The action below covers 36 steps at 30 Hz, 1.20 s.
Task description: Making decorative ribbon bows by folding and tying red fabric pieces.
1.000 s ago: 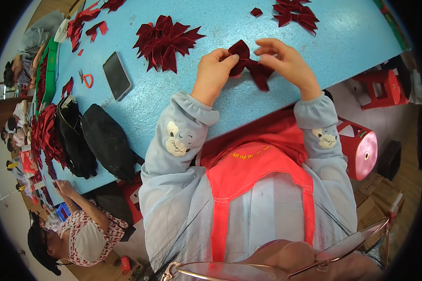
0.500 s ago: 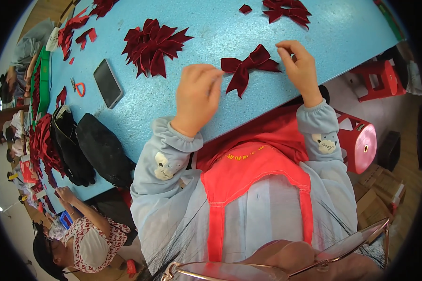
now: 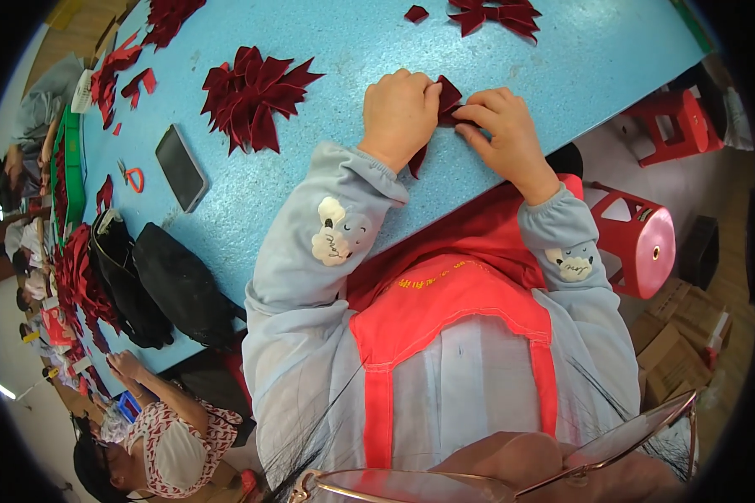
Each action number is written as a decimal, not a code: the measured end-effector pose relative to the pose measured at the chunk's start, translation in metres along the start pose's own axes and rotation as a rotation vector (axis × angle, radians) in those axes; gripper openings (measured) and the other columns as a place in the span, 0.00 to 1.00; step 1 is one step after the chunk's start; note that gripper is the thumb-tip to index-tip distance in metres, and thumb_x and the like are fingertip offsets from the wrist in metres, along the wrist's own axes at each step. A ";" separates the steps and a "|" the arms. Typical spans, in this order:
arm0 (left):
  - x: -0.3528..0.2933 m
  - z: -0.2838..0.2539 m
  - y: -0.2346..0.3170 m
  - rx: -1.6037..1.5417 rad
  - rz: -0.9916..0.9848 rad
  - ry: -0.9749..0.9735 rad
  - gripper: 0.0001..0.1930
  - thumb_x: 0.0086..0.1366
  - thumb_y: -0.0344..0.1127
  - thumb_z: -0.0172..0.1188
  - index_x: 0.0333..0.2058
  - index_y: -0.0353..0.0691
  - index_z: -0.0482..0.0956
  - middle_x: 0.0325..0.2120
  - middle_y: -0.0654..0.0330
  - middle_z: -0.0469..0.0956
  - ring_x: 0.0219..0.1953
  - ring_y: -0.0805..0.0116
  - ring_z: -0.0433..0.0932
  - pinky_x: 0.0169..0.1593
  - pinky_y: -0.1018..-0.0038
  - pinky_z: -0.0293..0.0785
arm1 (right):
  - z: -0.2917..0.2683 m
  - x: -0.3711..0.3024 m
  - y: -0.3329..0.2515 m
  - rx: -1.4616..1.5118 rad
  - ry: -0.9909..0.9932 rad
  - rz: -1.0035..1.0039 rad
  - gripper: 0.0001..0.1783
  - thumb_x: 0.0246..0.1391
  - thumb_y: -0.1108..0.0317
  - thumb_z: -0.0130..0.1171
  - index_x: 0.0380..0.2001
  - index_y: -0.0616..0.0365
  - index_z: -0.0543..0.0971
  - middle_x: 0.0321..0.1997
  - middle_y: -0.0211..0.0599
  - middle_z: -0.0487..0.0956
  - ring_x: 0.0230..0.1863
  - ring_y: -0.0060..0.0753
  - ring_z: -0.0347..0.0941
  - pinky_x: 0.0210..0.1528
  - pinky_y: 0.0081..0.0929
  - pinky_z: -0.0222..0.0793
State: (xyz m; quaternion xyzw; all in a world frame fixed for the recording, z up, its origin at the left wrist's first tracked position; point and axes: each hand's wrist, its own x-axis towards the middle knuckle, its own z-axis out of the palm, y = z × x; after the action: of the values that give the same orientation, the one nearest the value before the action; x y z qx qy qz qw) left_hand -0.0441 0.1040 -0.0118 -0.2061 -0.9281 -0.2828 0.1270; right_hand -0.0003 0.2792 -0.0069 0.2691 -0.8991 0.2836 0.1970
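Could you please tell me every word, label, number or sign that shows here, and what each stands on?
I won't copy wording, only say where it stands.
Red apron: yellow printing across the chest, partly blurred.
Left sleeve: small dark script on its animal patch.
Right sleeve: similar script, too small to read surely.

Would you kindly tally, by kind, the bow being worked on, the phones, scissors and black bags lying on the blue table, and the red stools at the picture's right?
Dark red velvet bow, partly covered: 1
Smartphone: 1
Orange-handled scissors: 1
Black bags: 2
Red stools: 2
Total: 7
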 end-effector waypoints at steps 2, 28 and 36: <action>-0.001 0.007 -0.003 0.023 0.026 0.028 0.09 0.58 0.37 0.56 0.30 0.37 0.77 0.23 0.53 0.76 0.28 0.55 0.74 0.33 0.60 0.68 | 0.002 -0.002 0.001 -0.013 -0.006 0.004 0.09 0.43 0.72 0.62 0.31 0.54 0.77 0.35 0.31 0.74 0.39 0.37 0.68 0.41 0.31 0.62; -0.087 -0.061 -0.004 0.074 0.237 0.093 0.12 0.49 0.28 0.61 0.35 0.41 0.76 0.34 0.58 0.73 0.39 0.57 0.71 0.43 0.64 0.65 | -0.023 -0.003 0.008 0.006 0.092 0.061 0.04 0.47 0.75 0.59 0.29 0.59 0.77 0.34 0.35 0.74 0.37 0.35 0.70 0.38 0.26 0.65; -0.098 -0.060 -0.035 -0.064 0.101 0.091 0.08 0.51 0.28 0.61 0.33 0.42 0.78 0.32 0.61 0.73 0.37 0.60 0.71 0.42 0.66 0.65 | -0.017 -0.018 0.023 0.241 0.198 0.316 0.02 0.50 0.75 0.57 0.29 0.61 0.76 0.33 0.33 0.74 0.31 0.26 0.69 0.33 0.20 0.65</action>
State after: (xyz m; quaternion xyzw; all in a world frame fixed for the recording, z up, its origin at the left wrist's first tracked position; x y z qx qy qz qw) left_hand 0.0333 0.0123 -0.0142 -0.2434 -0.9003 -0.3147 0.1766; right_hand 0.0035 0.3120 -0.0120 0.1174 -0.8658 0.4416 0.2040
